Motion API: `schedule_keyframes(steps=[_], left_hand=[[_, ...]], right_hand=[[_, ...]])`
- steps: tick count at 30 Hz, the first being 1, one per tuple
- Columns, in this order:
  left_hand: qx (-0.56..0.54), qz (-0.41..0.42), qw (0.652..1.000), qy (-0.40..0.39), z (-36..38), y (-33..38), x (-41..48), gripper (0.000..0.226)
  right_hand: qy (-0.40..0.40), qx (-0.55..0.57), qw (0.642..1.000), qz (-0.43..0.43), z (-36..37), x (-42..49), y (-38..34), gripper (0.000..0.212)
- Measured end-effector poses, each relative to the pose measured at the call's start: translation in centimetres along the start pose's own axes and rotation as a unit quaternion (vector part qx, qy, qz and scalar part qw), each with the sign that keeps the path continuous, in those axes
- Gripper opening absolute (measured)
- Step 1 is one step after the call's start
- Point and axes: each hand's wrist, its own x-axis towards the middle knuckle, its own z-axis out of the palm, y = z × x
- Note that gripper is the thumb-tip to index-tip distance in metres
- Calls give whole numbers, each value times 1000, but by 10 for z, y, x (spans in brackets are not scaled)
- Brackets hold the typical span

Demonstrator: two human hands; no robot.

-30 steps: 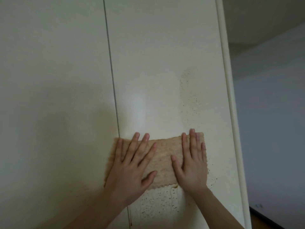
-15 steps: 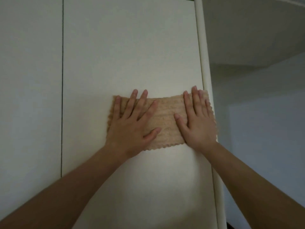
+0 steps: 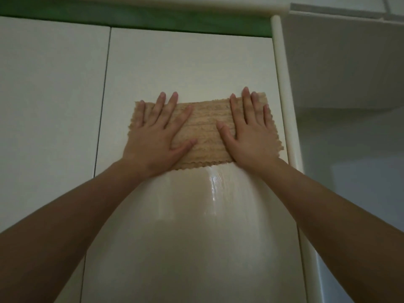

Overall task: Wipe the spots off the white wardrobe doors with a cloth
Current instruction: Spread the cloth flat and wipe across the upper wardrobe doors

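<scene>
— High on the right wardrobe door (image 3: 192,66), near its top edge: tan cloth (image 3: 205,136), spread flat, right end close to the rounded corner post (image 3: 284,88).

— Hands?

— Left hand (image 3: 153,138) flat on the cloth's left end, fingers splayed, gripping nothing. Right hand (image 3: 251,136) likewise, palm pressed on the right end.

— Below?

— Wet streaks (image 3: 213,182) glinting just under the cloth. Left door (image 3: 50,95) untouched.

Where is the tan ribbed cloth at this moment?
In the head view, the tan ribbed cloth lies flat high on the right white wardrobe door, under the left hand and right hand.
</scene>
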Motion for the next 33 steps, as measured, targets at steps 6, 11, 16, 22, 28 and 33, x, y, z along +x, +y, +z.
schedule_keyframes(steps=[6, 11, 16, 22, 28, 33], left_hand=[[6, 0, 1000, 7, 5, 8, -8, 78], [-11, 33, 999, -7, 10, 36, -35, 78], [-19, 92, 995, -23, 22, 74, -86, 79], [-68, 168, 982, -58, 30, 100, -182, 73], [-77, 163, 980, -82, 38, 122, -252, 74], [-71, 143, 983, -90, 44, 141, -325, 74]], right_hand=[[4, -5, 1000, -5, 2, -17, 7, 74], [-1, -11, 1000, 13, 1, -60, 17, 74], [4, -32, 998, 46, 8, -145, 28, 71], [7, -32, 996, 85, 28, -257, 10, 71], [13, -25, 994, 110, 44, -335, 1, 72], [0, 0, 995, 102, 55, -405, -10, 74]])
